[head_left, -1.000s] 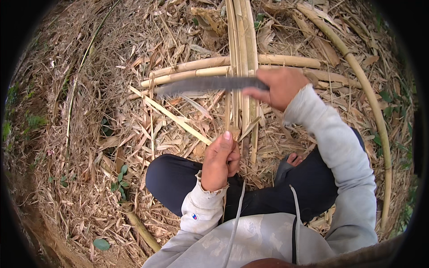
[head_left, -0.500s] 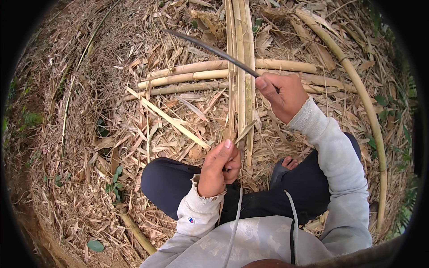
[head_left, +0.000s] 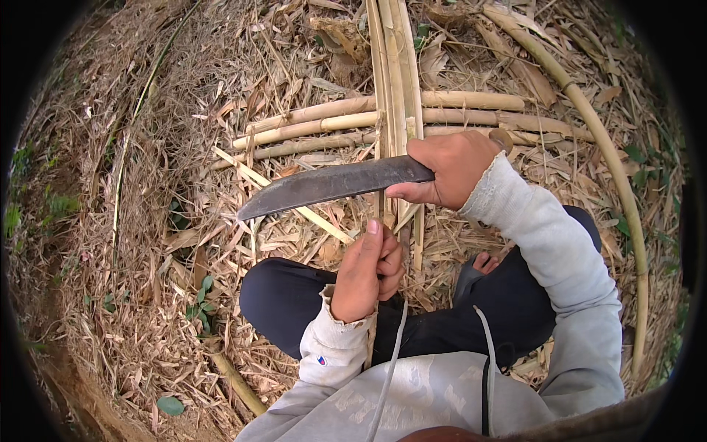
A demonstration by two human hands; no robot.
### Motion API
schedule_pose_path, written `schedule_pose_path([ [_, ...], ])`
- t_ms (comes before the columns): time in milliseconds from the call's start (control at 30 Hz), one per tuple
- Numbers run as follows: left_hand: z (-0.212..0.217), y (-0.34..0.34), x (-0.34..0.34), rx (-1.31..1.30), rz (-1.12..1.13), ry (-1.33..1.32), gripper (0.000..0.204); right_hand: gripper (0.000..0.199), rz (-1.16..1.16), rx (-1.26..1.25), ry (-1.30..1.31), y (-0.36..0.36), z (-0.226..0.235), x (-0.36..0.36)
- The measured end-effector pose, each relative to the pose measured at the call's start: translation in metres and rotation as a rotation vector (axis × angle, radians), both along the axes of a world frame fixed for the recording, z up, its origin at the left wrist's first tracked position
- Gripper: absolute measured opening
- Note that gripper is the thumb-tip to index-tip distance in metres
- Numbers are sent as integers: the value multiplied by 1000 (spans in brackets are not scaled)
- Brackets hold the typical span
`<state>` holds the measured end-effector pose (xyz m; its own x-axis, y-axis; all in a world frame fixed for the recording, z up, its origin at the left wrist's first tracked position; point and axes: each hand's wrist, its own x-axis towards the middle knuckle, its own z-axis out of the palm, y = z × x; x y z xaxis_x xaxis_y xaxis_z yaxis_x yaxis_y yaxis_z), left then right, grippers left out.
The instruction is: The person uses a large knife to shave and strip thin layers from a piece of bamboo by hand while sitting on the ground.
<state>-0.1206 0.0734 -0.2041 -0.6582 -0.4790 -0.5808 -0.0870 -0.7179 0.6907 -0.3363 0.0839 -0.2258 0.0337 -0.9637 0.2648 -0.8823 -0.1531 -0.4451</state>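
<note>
My right hand (head_left: 456, 168) is closed round the handle of a machete (head_left: 324, 184). The broad dark blade shows its flat side and points left, its tip dipping slightly. Below the blade, my left hand (head_left: 366, 274) grips a thin bamboo strip (head_left: 380, 209) with the thumb on top. The blade crosses over this strip just beyond the thumb; whether they touch I cannot tell. Long split bamboo strips (head_left: 398, 74) run away from me, partly hidden behind the blade and right hand. They lie across several bamboo poles (head_left: 309, 130).
A long bent bamboo pole (head_left: 589, 118) curves along the right side. One loose pale strip (head_left: 317, 221) lies slantwise left of my hands. Dry leaves and shavings (head_left: 177, 295) cover the ground. My bent legs (head_left: 283, 298) are close below, with one bare foot (head_left: 482, 264) showing.
The machete has come down toward me and rolled from a thin, slanting profile to show its flat side. My left hand stays nearly in place on the strip.
</note>
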Motion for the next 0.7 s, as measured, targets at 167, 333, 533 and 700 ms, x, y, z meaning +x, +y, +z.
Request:
schedule_pose_path([
  [167,-4,2,1,11,-6,12,45,63,34,18,-23,9,5,16],
  [333,0,-1,8,101,-17,62,47,71,-186,41,-67,-2,-9,-11],
  [533,1,-2,8,129,-14,72,47,58,32,26,-48,12,8,13],
  [700,3,-5,13,152,-81,169,50,82,-398,137,-160,-24,-13,-47],
])
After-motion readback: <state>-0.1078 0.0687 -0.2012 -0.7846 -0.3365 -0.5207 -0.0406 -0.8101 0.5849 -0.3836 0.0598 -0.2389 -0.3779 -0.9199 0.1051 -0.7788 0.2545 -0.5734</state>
